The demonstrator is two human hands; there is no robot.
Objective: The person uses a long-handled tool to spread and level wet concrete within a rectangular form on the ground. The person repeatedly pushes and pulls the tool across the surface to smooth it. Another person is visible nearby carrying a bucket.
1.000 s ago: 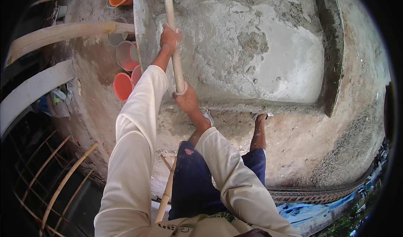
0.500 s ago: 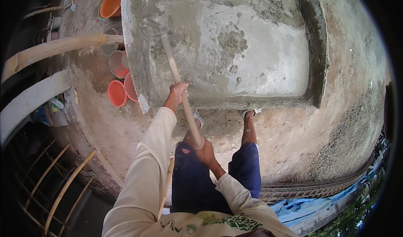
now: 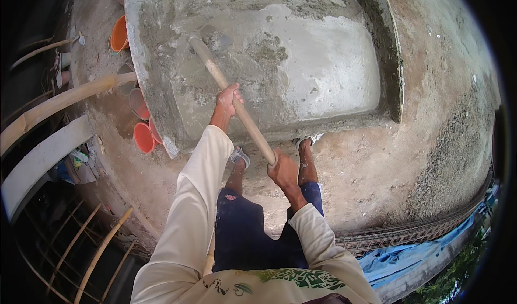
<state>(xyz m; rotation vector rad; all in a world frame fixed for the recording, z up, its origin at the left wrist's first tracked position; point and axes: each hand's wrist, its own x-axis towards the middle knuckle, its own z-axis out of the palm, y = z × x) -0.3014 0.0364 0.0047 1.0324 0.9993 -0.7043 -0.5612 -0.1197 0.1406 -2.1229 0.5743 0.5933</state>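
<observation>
Soft, even daylight is falling from above, brightening the wet cement slab (image 3: pixel 301 61) at the far centre without harsh glare. Shadows are staying faint. The near left is sinking into dimness. Fisheye distortion is bending straight edges outward, and a black vignette is ringing the corners. Focus is holding reasonably sharp throughout.

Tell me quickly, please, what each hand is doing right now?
Left hand: closed around the wooden handle.
Right hand: closed around the handle's near end.

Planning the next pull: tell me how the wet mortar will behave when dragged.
The wet mortar probably drags heavy and sticky: it lies thick and lumpy. Likely slumps, not rolls. Both hands, left and right, grip the wooden handle.
</observation>
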